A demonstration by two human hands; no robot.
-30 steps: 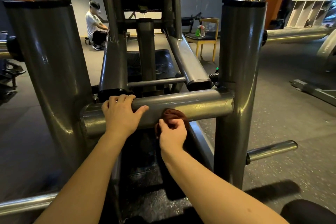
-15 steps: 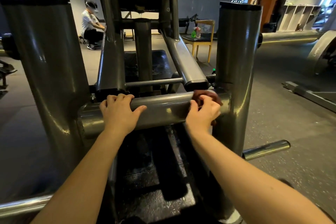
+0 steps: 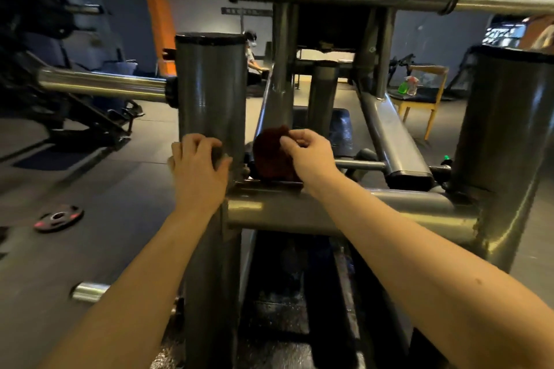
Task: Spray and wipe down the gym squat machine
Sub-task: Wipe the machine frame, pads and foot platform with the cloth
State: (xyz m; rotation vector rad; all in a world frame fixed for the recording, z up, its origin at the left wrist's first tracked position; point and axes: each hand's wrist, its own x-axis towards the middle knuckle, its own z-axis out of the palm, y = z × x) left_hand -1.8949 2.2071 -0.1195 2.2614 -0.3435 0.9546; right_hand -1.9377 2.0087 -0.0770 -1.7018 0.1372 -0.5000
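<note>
Gripping upright (image 3: 209,90) with left hand (image 3: 198,172), fingers curled; pinching maroon cloth (image 3: 269,156) in right hand (image 3: 307,154), seemingly touching left end of crossbar (image 3: 389,207).

We see the grey steel-tube squat machine (image 3: 269,213) standing upright; the dark brown bunched cloth (image 3: 269,156) is against its frame, just above the horizontal crossbar

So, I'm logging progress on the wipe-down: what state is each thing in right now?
left grip: holds the left upright
right grip: pinches the cloth
cloth: bunched, at the frame above the cross tube
spray bottles: upright on the chair
weight plate: flat on the floor
</note>
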